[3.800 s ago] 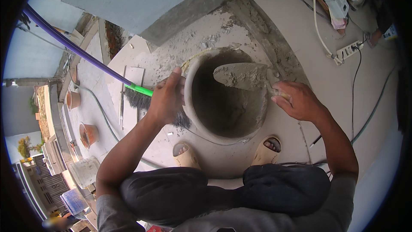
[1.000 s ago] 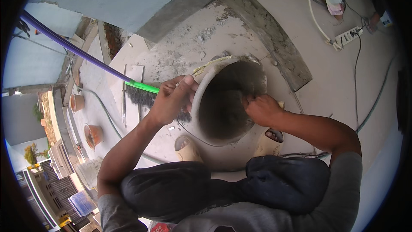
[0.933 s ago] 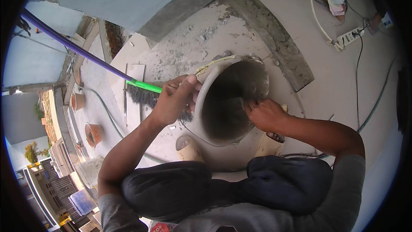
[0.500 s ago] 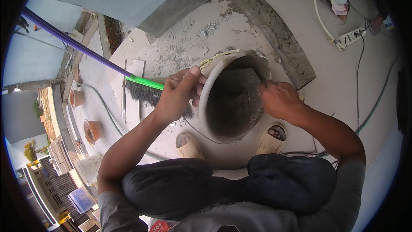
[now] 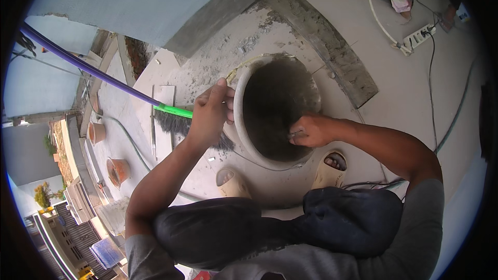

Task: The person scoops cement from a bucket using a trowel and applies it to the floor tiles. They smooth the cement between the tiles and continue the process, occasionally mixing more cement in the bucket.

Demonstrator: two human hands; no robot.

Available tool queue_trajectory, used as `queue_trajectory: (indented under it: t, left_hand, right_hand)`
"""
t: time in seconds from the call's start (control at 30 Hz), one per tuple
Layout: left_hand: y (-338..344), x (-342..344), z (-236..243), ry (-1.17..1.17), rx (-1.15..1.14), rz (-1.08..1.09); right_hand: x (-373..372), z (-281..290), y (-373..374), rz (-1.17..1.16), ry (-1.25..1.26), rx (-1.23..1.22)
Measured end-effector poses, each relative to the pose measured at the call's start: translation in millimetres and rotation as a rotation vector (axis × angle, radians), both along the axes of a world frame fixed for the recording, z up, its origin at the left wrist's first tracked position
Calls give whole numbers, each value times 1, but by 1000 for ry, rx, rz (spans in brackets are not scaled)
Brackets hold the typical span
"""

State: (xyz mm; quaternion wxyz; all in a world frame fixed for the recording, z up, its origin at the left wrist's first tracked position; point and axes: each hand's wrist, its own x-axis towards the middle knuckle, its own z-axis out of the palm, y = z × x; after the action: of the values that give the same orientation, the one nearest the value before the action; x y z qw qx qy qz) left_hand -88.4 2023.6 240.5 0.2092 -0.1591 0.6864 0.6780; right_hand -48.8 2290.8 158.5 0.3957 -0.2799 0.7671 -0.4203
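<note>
A pale round bucket (image 5: 240,119) stands tilted on the floor between my feet, its dark inside facing me. My left hand (image 5: 210,111) is closed at its left side, fingers on the rim and thumb up by a yellowish cord (image 5: 234,72) along the edge. Over the bucket's mouth, my right hand (image 5: 311,130) is a closed fist with fingertips pressed together; what it grips is too dark and small to make out. Behind my left hand lies a broom with a purple handle (image 5: 96,74), green neck (image 5: 175,111) and dark bristles (image 5: 174,123).
Beyond the bucket, a low mortar strip (image 5: 327,46) runs from the wall. Crumbled debris (image 5: 244,44) covers the floor there. A power strip (image 5: 417,39) with cables lies at the far right. Orange buckets (image 5: 118,171) and a green hose (image 5: 124,135) are at the left.
My right hand has moved left and down from the bucket's right rim to over its mouth. The flat grey shape inside no longer shows. My left hand stays at the rim.
</note>
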Motion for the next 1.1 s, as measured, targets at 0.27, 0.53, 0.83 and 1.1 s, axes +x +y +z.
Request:
queue_trajectory:
  t: [0.27,0.53,0.83,1.1]
  left_hand:
    - [-26,-8,-20,-30,127,138]
    - [-23,-13,-17,-24,92,138]
    - [-23,-15,-20,-2,116,135]
    - [-20,-12,-12,-5,88,127]
  right_hand:
    - [11,53,49,-284,-350,-10]
    - [-2,17,137,-805,-145,226]
    - [-14,-93,140,-778,536,909]
    - [22,-54,135,-871,629,765]
